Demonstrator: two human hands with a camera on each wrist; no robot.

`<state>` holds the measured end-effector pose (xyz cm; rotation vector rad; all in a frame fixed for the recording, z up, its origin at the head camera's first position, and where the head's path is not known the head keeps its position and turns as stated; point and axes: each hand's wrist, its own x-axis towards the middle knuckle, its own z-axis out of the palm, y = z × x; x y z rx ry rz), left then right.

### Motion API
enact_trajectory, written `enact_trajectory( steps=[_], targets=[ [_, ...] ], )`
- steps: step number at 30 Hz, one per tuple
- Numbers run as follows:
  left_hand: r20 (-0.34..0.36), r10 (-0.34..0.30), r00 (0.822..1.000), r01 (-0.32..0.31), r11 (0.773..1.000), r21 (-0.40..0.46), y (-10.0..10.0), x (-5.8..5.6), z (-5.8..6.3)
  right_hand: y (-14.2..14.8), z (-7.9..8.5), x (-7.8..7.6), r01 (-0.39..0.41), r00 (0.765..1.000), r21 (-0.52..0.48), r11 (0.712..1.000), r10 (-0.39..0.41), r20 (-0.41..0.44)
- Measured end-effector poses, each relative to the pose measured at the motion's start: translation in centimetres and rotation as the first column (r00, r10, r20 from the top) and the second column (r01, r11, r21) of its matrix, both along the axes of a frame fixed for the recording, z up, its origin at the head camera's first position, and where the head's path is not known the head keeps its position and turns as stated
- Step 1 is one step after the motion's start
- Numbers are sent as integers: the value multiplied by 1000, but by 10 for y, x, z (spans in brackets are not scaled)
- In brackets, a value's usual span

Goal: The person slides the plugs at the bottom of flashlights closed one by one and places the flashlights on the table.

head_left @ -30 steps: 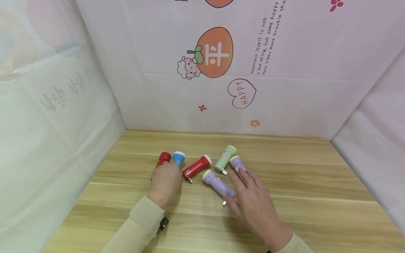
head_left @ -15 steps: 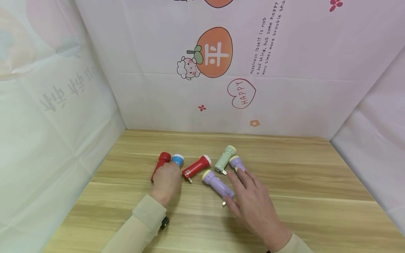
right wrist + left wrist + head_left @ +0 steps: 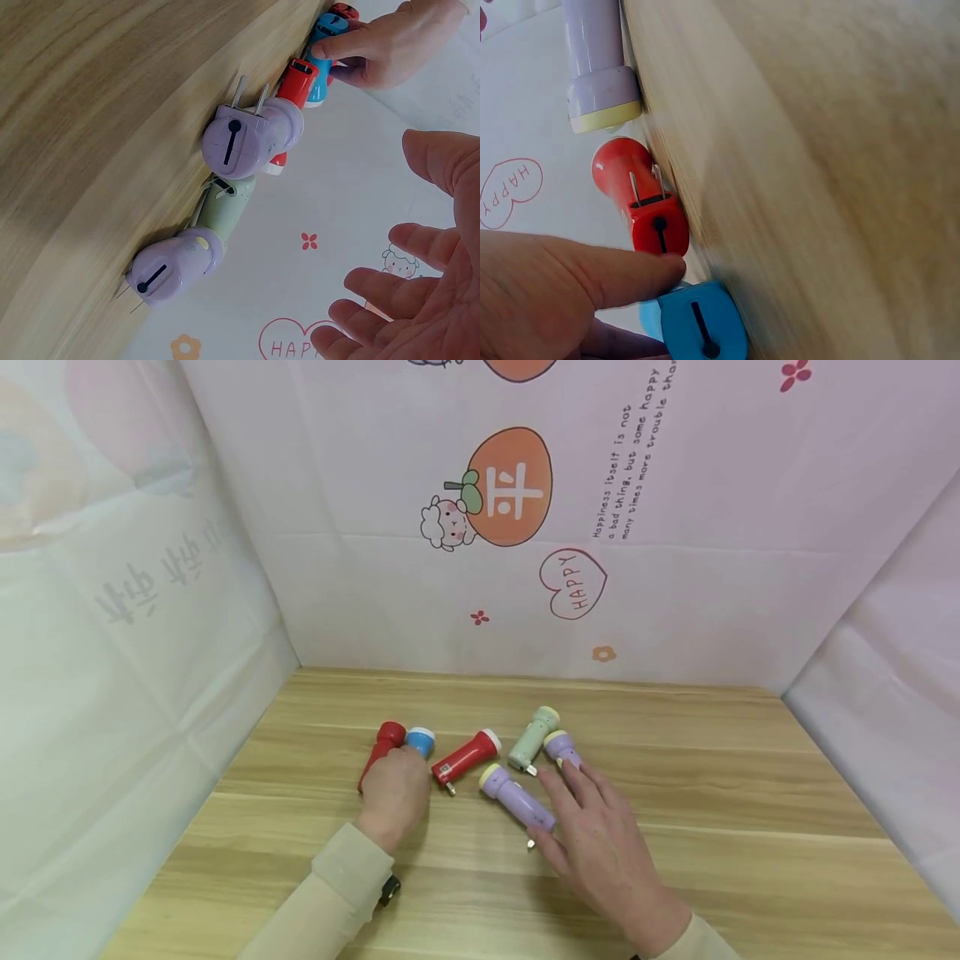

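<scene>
My left hand (image 3: 395, 795) grips the body of a blue flashlight (image 3: 705, 324) with a white-rimmed head, thumb on one side and fingers on the other. It lies on the wooden table between a dark red flashlight (image 3: 381, 752) and a brighter red one (image 3: 467, 757) with fold-out plug prongs. My right hand (image 3: 603, 843) hovers with fingers spread above two purple flashlights, one near the thumb (image 3: 517, 797) and another purple flashlight (image 3: 561, 747) partly hidden under the fingertips. A pale green flashlight (image 3: 534, 739) lies just beyond them, its prongs out.
The wooden table (image 3: 712, 760) meets a printed white cloth backdrop (image 3: 360, 602) at the rear. More white cloth hangs at the left (image 3: 112, 710) and right sides. The flashlights form a loose row across the table's middle.
My left hand has drawn the blue flashlight slightly back toward me, uncovering more of the dark red one. My right hand has stayed almost still.
</scene>
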<state>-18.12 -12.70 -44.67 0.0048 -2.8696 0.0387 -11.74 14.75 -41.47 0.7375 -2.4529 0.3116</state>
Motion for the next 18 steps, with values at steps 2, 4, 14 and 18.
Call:
enact_trajectory(
  steps=[2, 4, 14, 18],
  targets=[
    [1, -15, 1000, 15, 1000, -6, 0, 1, 1, 1, 0, 0, 4, 1000, 1, 1000, -4, 3],
    [-6, -29, 1000, 29, 1000, -8, -1, 2, 2, 1, 0, 0, 6, 1000, 2, 1000, -6, 4],
    [3, -25, 1000, 24, 998, 51, -3, 3, 5, 1, 2, -1, -1, 1000, 8, 1000, 2, -17],
    [31, -37, 999, 36, 999, 36, 0, 4, 11, 0, 2, -2, -7, 999, 2, 1000, 7, -31]
  ],
)
